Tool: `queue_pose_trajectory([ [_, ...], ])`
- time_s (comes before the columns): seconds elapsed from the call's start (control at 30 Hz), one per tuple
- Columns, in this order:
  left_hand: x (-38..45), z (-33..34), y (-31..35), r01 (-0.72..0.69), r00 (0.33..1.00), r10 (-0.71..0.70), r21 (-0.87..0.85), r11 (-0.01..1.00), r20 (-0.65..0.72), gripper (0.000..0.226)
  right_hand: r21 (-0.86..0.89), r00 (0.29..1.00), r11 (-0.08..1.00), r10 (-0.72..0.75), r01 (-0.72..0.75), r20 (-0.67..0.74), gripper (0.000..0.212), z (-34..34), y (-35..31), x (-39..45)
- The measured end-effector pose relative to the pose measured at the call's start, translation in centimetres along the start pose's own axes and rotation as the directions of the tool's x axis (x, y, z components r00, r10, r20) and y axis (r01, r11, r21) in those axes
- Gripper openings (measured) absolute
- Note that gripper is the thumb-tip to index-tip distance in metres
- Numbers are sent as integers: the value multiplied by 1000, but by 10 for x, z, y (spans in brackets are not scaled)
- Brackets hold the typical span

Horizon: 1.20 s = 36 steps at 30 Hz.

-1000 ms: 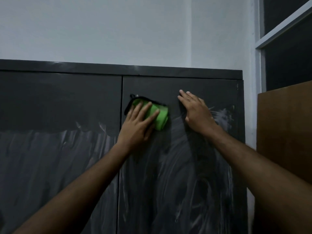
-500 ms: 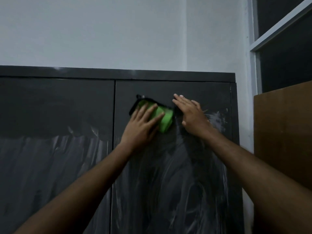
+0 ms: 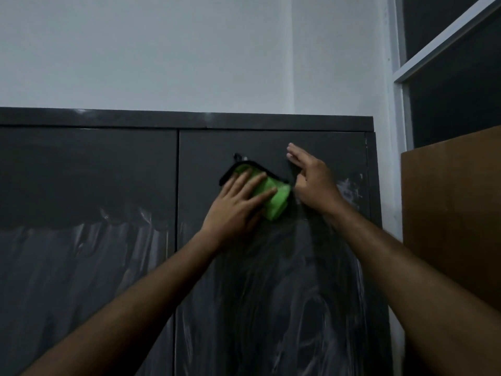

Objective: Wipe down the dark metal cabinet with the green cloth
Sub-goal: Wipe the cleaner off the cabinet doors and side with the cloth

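The left hand (image 3: 238, 210) presses the cloth (image 3: 273, 198) flat-fingered against the cabinet (image 3: 89, 172) door, its grip released. The right hand (image 3: 314, 180), fingers straight, rests just beside the cloth.

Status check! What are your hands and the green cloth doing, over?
Left hand flat, pressing green cloth on cabinet door. Right hand open beside it. Nothing blocking.

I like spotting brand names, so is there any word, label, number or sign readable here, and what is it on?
None. The dark metal cabinet shows only pale smears, and the green cloth, wall and brown board carry no writing.
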<state>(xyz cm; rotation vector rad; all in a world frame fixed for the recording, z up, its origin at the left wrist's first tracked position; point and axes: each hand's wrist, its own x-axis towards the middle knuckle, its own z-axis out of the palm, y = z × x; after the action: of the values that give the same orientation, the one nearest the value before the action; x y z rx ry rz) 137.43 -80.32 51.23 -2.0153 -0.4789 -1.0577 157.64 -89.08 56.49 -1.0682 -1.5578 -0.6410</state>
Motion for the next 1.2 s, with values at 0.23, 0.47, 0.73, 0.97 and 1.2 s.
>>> queue_pose_trajectory([
  [0.23,-1,-15,-47,247,957,-248,-30,969,-152,52,-21,1000,1000,15,-14,23,75,-5,0,0],
  [0.47,41,6,22,64,997,-65,-30,997,-50,53,74,987,995,83,-73,-136,65,-19,-5,9],
  [0.73,32,8,13,173,976,-170,10,985,-139,51,-423,998,905,52,-56,-21,53,-88,75,-9],
  [0.97,81,32,89,137,989,-136,22,990,-66,53,20,933,933,360,-360,2,62,-98,134,-18],
  [1.2,45,25,63,164,985,-158,84,983,-68,53,365,919,854,393,-371,13,56,-79,155,-27],
])
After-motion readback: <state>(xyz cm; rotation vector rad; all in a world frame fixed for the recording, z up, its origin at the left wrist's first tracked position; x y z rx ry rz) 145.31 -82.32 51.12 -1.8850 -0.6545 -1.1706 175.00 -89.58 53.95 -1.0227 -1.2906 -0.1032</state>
